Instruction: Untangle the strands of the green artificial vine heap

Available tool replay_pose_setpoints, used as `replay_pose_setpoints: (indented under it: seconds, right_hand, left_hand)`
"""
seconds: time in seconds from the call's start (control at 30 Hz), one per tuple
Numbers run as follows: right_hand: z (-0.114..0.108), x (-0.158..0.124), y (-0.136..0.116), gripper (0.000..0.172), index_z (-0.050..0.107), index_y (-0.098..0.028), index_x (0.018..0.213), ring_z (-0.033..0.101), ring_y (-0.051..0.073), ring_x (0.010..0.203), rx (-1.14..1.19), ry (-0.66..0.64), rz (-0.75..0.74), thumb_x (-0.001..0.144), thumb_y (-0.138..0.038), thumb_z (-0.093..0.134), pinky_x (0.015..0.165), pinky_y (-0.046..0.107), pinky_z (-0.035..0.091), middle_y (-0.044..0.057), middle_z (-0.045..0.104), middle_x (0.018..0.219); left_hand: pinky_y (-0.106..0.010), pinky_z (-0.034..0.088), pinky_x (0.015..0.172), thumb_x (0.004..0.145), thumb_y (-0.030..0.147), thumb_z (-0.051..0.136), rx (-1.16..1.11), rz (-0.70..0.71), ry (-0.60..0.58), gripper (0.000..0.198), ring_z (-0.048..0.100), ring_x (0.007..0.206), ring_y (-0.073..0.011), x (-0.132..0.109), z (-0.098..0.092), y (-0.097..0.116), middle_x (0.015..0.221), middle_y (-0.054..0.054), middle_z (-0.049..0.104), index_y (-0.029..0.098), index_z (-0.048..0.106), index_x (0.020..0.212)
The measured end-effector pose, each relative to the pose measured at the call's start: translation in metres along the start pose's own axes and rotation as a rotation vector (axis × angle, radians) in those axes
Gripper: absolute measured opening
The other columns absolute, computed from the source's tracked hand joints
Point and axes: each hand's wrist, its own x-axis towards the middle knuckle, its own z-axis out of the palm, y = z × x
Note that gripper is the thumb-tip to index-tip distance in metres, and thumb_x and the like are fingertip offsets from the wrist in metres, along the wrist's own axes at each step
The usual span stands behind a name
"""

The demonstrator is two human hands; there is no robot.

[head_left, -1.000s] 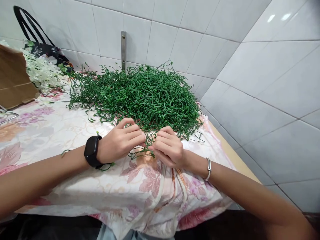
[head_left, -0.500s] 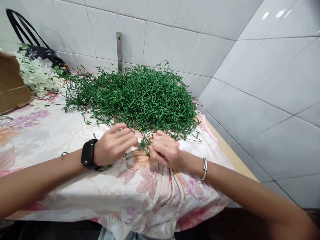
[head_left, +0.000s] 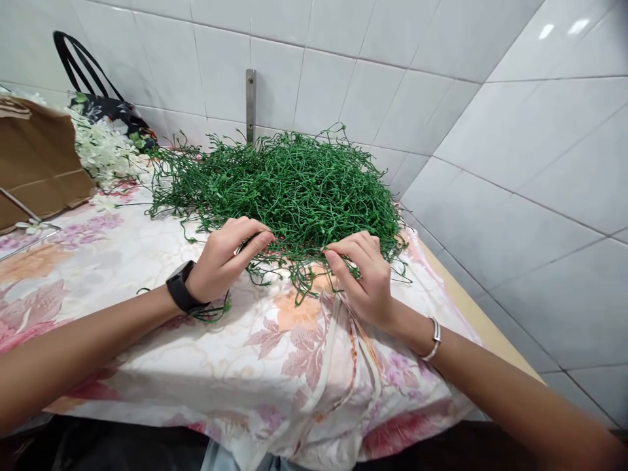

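A large tangled pile of thin green artificial flower stems (head_left: 304, 183) lies on the floral cloth (head_left: 275, 340). At its front edge, my left hand (head_left: 228, 252) pinches a green stem between thumb and fingertips. Opposite it, my right hand (head_left: 366, 275) is also closed in a pinch, its fingertips on the stems; the exact piece is too small to make out. Loose stems hang and lie between and below the two hands. A few more loose stems (head_left: 214, 310) rest under my left wrist, which wears a black band (head_left: 182, 288).
White artificial flowers (head_left: 105, 150), a brown cardboard piece (head_left: 44, 163) and a bent metal wire (head_left: 42, 226) are at the left. Behind them stands a dark floral bag (head_left: 110, 111). Tiled walls (head_left: 540, 190) bound the back and right. Pale fabric straps (head_left: 324, 366) hang over the front edge.
My hands have moved apart and up toward the pile, from close together to separate pinches. The view has shifted, showing more of the left side.
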Motion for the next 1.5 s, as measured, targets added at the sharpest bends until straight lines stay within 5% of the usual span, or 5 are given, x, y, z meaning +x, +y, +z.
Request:
replay_pose_setpoints:
  seconds: [0.2, 0.37, 0.8, 1.07, 1.5]
  right_hand:
    - [-0.002, 0.001, -0.002, 0.019, 0.051, -0.019, 0.093, 0.048, 0.017, 0.083, 0.006, 0.088, 0.059, 0.075, -0.013, 0.052, 0.076, 0.034, 0.033, 0.003, 0.054, 0.083]
    - [0.0, 0.002, 0.002, 0.018, 0.056, -0.018, 0.073, 0.048, 0.017, 0.082, -0.045, 0.006, 0.049, 0.073, -0.004, 0.045, 0.074, 0.035, 0.029, 0.004, 0.054, 0.083]
    - [0.009, -0.004, -0.005, 0.014, 0.053, -0.015, 0.084, 0.047, 0.012, 0.074, 0.023, -0.365, -0.314, 0.084, -0.024, 0.042, 0.079, 0.031, 0.028, 0.002, 0.056, 0.074]
    - [0.006, -0.004, -0.004, 0.008, 0.054, -0.016, 0.077, 0.047, 0.01, 0.069, -0.015, -0.227, -0.242, 0.08, -0.019, 0.049, 0.074, 0.03, 0.029, 0.0, 0.056, 0.068]
    - [0.008, -0.005, -0.006, 0.007, 0.054, -0.016, 0.084, 0.048, 0.011, 0.071, 0.027, -0.19, -0.293, 0.079, -0.018, 0.051, 0.07, 0.029, 0.031, 0.0, 0.059, 0.073]
  left_hand:
    - [-0.023, 0.04, 0.064, 0.082, 0.033, 0.045, -0.152, -0.101, -0.012, 0.02, 0.054, 0.07, -0.0103, 0.001, 0.002, -0.006, 0.076, 0.0, 0.058, 0.017, 0.055, 0.084]
    - [-0.023, 0.043, 0.067, 0.082, 0.03, 0.046, -0.276, -0.105, -0.062, 0.018, 0.055, 0.074, -0.0102, 0.002, 0.003, -0.007, 0.082, -0.002, 0.057, 0.017, 0.051, 0.094]
    - [-0.024, 0.042, 0.073, 0.074, 0.026, 0.058, -0.144, 0.29, -0.227, 0.028, 0.055, 0.078, -0.0108, -0.015, 0.018, 0.017, 0.085, -0.002, 0.06, 0.015, 0.048, 0.098]
    - [-0.03, 0.036, 0.076, 0.079, 0.02, 0.051, 0.048, 0.251, -0.191, 0.008, 0.049, 0.083, -0.0143, -0.004, 0.01, 0.01, 0.084, -0.004, 0.058, 0.015, 0.055, 0.083]
    - [-0.028, 0.034, 0.068, 0.079, 0.034, 0.05, 0.083, 0.29, -0.183, 0.021, 0.048, 0.074, -0.0137, -0.009, 0.019, 0.012, 0.075, -0.003, 0.059, 0.014, 0.055, 0.084]
